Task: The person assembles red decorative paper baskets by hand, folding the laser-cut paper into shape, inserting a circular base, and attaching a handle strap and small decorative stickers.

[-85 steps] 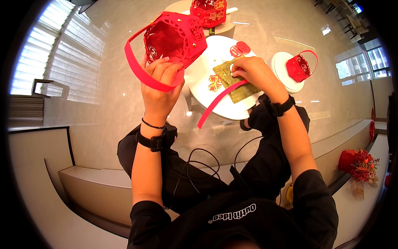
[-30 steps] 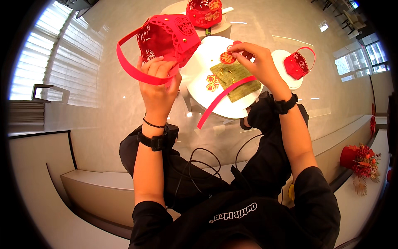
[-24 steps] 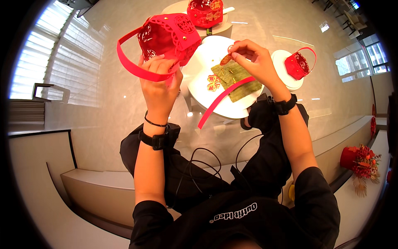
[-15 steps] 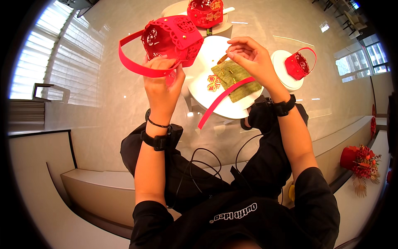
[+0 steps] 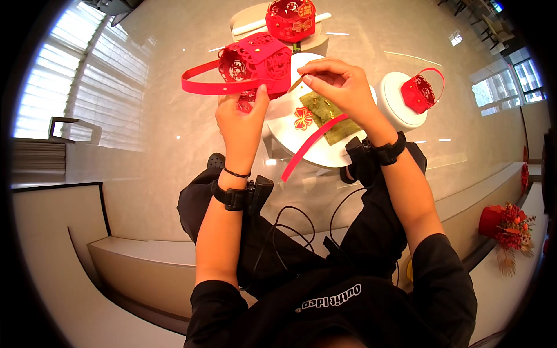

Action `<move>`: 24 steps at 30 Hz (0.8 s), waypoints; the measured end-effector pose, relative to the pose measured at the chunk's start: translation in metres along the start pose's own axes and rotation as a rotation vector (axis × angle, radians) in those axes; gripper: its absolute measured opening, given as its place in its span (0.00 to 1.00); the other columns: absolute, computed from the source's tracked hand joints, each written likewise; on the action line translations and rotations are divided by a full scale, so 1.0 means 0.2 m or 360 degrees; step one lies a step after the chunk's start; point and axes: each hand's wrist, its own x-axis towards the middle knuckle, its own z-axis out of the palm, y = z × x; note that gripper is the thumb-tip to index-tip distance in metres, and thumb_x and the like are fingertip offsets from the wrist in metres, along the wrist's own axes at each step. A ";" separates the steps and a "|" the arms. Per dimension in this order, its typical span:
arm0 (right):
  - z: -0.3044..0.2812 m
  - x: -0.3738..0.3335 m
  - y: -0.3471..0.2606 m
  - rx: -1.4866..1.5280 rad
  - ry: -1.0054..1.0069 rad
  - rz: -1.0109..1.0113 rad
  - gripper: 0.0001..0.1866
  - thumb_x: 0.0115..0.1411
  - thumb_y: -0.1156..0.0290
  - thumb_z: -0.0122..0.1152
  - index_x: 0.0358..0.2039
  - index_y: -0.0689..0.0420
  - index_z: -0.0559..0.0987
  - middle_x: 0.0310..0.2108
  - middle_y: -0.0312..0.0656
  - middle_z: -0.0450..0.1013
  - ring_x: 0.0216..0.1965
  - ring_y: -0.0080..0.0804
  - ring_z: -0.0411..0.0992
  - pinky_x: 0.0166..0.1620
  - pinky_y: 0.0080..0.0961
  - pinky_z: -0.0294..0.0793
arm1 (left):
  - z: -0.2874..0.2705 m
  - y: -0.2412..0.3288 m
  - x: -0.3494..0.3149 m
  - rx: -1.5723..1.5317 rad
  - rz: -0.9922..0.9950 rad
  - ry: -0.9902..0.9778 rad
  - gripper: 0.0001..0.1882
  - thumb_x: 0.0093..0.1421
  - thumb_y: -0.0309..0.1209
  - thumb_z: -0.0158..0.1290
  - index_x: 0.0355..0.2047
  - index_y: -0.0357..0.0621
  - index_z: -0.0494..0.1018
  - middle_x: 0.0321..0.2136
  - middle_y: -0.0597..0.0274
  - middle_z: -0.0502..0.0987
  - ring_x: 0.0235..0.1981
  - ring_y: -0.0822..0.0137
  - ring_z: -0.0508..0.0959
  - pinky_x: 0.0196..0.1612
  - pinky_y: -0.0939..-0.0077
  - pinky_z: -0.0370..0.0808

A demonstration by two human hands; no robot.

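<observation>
My left hand (image 5: 241, 122) is closed on a red felt basket (image 5: 274, 69) with cut-out patterns and gold studs, holding it tilted in the air. Its red handle (image 5: 212, 87) loops out to the left. To the right, my right hand (image 5: 347, 87) pinches a thin, brownish-gold sliver (image 5: 296, 83) between thumb and fingers; its tip points toward the basket's side. Below both hands is a round white table (image 5: 284, 133). On it lie a green cloth (image 5: 335, 133) with small gold fasteners, a red bow-shaped ornament (image 5: 303, 119) and a loose red strip (image 5: 307, 145).
A second red basket (image 5: 291, 22) stands on a beige round table (image 5: 246, 16) at the far side. Another red basket (image 5: 415, 95) sits on a white stool (image 5: 397, 113) to the right. Black cables (image 5: 278, 223) hang over my lap. A red flower pot (image 5: 491, 221) is at far right.
My left hand has brought the basket to the right and slightly nearer. My right hand has shifted left and a little lower, so the sliver is closer to the basket.
</observation>
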 end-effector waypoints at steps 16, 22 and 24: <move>0.07 0.00 -0.02 0.0067 -0.0079 0.0037 0.08 0.51 0.78 0.70 0.29 0.61 0.78 0.30 0.33 0.75 0.35 0.19 0.74 0.42 0.18 0.74 | 0.05 -0.01 -0.01 -0.0050 0.0090 -0.0070 0.11 0.54 0.30 0.61 0.36 0.38 0.79 0.30 0.56 0.80 0.35 0.60 0.78 0.41 0.69 0.72; 0.05 0.00 -0.02 -0.0004 -0.0114 0.0016 0.06 0.51 0.79 0.68 0.27 0.62 0.77 0.28 0.35 0.77 0.33 0.21 0.76 0.40 0.20 0.76 | 0.06 -0.02 0.00 -0.0128 0.0376 -0.0108 0.09 0.51 0.25 0.64 0.32 0.37 0.78 0.31 0.54 0.80 0.35 0.59 0.78 0.42 0.69 0.72; 0.05 0.00 -0.01 -0.0045 -0.0125 0.0000 0.06 0.51 0.79 0.67 0.27 0.62 0.77 0.27 0.35 0.77 0.33 0.21 0.76 0.39 0.20 0.76 | 0.05 -0.01 0.00 -0.0117 0.0408 -0.0131 0.09 0.50 0.24 0.64 0.32 0.37 0.78 0.30 0.55 0.80 0.35 0.58 0.78 0.44 0.68 0.72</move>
